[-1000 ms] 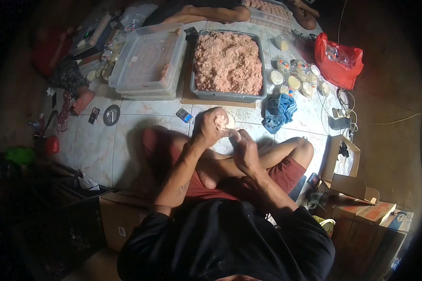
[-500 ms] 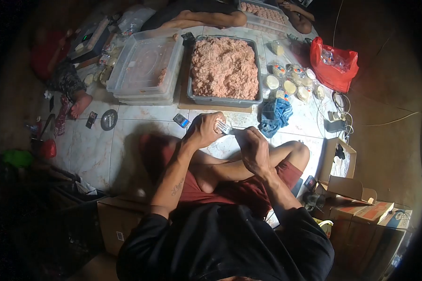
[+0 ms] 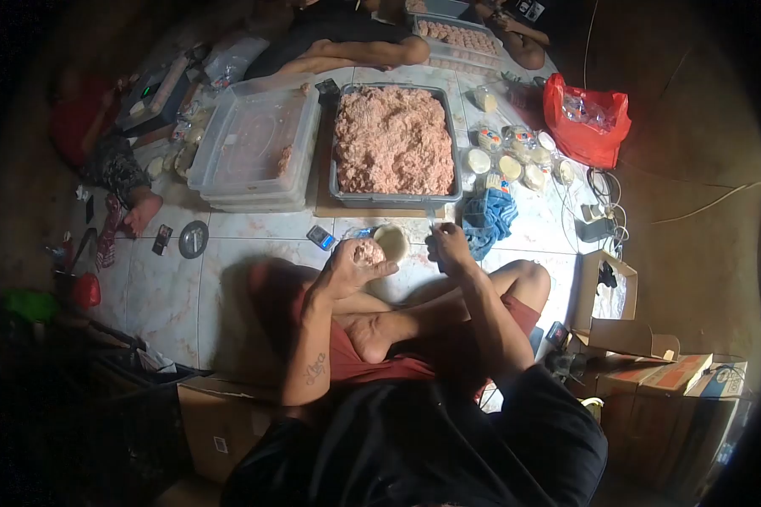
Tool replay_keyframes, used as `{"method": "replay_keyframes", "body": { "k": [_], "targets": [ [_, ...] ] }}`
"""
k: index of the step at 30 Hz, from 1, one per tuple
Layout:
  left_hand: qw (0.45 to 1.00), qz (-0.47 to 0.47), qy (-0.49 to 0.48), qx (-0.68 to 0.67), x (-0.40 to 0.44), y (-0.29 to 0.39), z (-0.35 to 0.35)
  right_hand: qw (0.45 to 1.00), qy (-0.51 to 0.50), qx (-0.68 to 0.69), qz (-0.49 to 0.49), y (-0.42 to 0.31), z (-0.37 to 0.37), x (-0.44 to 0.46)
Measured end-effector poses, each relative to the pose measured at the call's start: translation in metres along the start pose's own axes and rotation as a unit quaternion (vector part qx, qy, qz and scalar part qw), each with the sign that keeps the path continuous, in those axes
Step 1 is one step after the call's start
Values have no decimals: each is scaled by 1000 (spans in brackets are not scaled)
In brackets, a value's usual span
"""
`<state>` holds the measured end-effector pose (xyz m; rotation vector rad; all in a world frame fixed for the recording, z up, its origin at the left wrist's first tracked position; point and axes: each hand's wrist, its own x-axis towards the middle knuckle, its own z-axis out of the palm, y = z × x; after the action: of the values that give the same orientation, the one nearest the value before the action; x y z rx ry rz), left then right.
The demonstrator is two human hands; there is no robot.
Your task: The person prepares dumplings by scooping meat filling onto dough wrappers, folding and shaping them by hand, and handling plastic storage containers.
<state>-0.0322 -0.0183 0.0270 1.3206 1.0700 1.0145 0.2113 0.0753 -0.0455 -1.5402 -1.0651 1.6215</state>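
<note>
My left hand (image 3: 344, 272) is curled round a lump of pink minced mixture (image 3: 368, 253). Right beside it, past my fingertips, is a stack of round pale wrappers (image 3: 391, 243). In my right hand (image 3: 451, 250) is a fork (image 3: 431, 216), its handle gripped in closed fingers and its head pointing toward the grey tub. That grey tub (image 3: 395, 201), heaped with pink mixture (image 3: 393, 142), stands on a cardboard sheet in front of both hands. A blue cloth (image 3: 489, 221) lies to the right of my right hand.
Stacked clear plastic boxes (image 3: 249, 203) stand left of the tub, packs of pale discs (image 3: 509, 167) and a red bag (image 3: 588, 127) to the right. A digital device (image 3: 320, 237) lies near my left hand. Co-workers sit at the left (image 3: 118, 160) and far side (image 3: 355, 46).
My hands have moved apart. The fork has left the lump in my left hand and now points forward. The round wrappers show more fully, and the camera view has shifted slightly.
</note>
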Motion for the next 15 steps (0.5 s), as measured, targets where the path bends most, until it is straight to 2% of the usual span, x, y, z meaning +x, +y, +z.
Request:
{"method": "replay_keyframes", "body": {
  "k": [1, 2, 3, 4, 5, 6, 7, 9, 13, 15],
  "targets": [
    [999, -23, -14, 32, -5, -5, 1, 1000, 0, 23, -8, -14, -3, -28],
    [999, 34, -21, 31, -4, -12, 1, 999, -1, 47, -13, -29, -4, -60],
    [999, 29, -18, 28, -2, -12, 4, 999, -2, 45, -8, -47, -3, -87],
    [998, 63, -8, -1, 1, -6, 10, 983, 10, -82, -166, -66, 1, -116],
    [995, 97, 2, -28, 4, 3, 16, 926, 21, -204, -317, -72, 5, -135],
    [984, 128, 52, 109, 9, 19, 21, 910, 21, -237, -339, -65, 9, -146],
    [974, 124, 83, 169, 15, 14, 28, 893, 23, -270, -360, -65, 15, -157],
    [956, 56, 87, 274, 24, 11, 32, 878, 16, -311, -364, -74, 17, -171],
    [962, 18, 106, 250, 22, 11, 35, 880, 71, -270, -385, -77, 19, -165],
    [959, 117, 152, 209, 26, 11, 39, 893, 16, -291, -342, -73, 23, -158]
  ]
}}
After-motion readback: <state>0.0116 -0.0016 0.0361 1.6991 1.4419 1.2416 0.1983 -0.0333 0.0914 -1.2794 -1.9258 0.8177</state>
